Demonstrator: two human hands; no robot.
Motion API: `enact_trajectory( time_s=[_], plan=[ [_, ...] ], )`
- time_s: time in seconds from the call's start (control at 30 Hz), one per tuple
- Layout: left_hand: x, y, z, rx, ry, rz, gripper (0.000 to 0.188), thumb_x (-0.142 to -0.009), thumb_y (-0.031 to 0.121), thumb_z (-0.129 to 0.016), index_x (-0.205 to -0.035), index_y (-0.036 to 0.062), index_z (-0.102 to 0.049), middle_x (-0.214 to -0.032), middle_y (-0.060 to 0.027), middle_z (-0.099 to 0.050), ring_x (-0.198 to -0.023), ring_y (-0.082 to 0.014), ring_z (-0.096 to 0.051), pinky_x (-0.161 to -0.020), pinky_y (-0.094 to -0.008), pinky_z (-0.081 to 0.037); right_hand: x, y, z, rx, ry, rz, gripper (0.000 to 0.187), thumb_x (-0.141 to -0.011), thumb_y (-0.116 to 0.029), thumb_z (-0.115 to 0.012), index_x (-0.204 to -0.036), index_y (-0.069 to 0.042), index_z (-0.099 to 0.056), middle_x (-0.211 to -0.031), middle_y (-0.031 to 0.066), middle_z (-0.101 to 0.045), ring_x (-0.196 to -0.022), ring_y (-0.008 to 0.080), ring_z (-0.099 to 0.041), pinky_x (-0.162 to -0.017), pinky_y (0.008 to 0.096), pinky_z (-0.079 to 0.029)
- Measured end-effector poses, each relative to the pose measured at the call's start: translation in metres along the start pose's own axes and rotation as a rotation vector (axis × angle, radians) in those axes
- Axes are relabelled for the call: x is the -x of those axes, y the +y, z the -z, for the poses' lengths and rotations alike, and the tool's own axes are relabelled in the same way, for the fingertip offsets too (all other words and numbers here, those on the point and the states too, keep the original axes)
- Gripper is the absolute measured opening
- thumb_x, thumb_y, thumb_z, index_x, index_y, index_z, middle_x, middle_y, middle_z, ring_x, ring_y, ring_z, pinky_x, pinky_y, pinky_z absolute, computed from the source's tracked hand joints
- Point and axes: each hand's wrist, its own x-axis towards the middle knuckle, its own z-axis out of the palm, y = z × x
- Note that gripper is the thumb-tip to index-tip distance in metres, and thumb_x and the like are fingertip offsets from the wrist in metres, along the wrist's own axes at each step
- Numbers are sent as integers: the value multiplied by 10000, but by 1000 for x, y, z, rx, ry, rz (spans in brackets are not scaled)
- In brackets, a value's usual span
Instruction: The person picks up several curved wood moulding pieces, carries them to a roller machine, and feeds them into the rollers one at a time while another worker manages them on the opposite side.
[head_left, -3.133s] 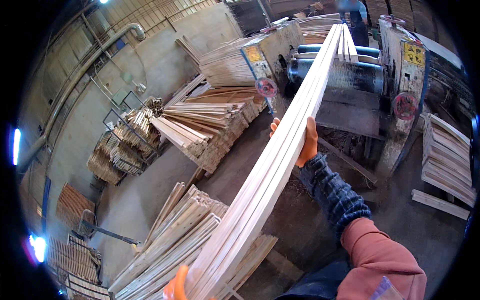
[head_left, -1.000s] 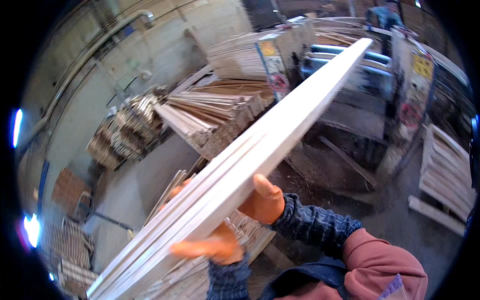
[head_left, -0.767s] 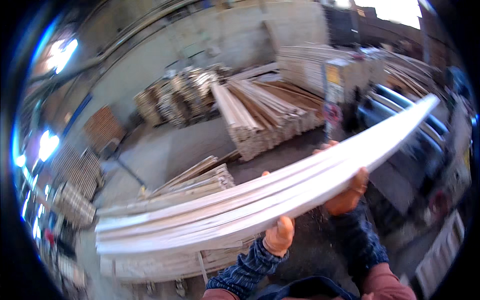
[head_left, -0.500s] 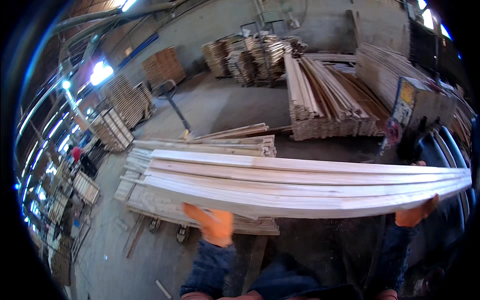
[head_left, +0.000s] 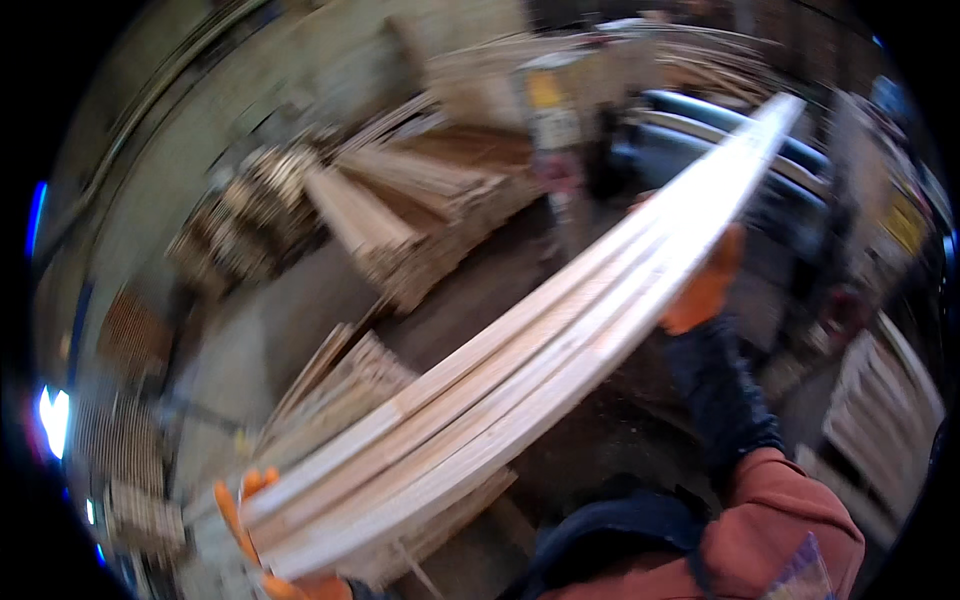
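Several long, pale wooden boards lie side by side as one bundle across my view, from lower left to upper right. At the near left end, my left hand in an orange glove wraps round the boards, fingers on the far side and thumb below. Farther along, my right hand, also gloved in orange, grips the bundle's near edge from beneath; the boards hide part of its fingers. The far right end of the bundle extends over the dark rollers of a machine.
Behind the bundle stand a stack of long boards and bundled wood. A lower pile of boards sits just beyond my left side. Machine housings flank the rollers, and more boards lean at the right.
My view has swung right, toward the rollers. The bundle now slants up to the right instead of lying level. My left hand has shifted from the underside to the bundle's left end.
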Motion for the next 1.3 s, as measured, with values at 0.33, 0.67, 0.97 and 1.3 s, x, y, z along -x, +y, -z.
enact_trajectory(
  time_s=[0.33, 0.67, 0.97, 1.3],
  plan=[
    [16, -40, -124, -751, -452, -475, 834, -929, 529, -690, -1501, 11, -372, -1450, -260, -496, -1257, -391, -550, -1074, -518, -448, 79, -98, 55, -2698, -517, -1059, 867, -945, -614, -662, -1618, -202, -302, -1621, 72, -411, -1493, 263, -391, -1237, 519, -314],
    [40, -78, -272, -125, -371, -174, 902, -873, 287, -734, -1551, 19, -203, -1400, -180, -373, -1289, -335, -465, -1093, -459, -458, 30, 1, 77, -1481, 167, -943, 885, -947, -277, -749, -1636, -138, -211, -1653, 256, -256, -1517, 404, -313, -1214, 575, -342],
    [48, -70, -387, -101, -306, -343, 841, -845, 196, -825, -1469, -51, -320, -1380, -208, -421, -1265, -326, -482, -1078, -471, -443, -46, 95, 96, -543, -177, -95, 486, -1026, -438, -420, -1220, -159, -768, -1265, 87, -741, -1403, 307, -538, -1263, 481, -165],
    [40, -61, -455, -81, -135, -571, 864, -717, 266, -924, -1382, -42, -466, -1253, -231, -585, -1104, -398, -586, -970, -493, -481, -56, 153, 83, -593, -69, -140, 483, -1043, -457, -410, -1176, -168, -773, -1231, 72, -752, -1344, 316, -590, -1231, 497, -208]
  ],
)
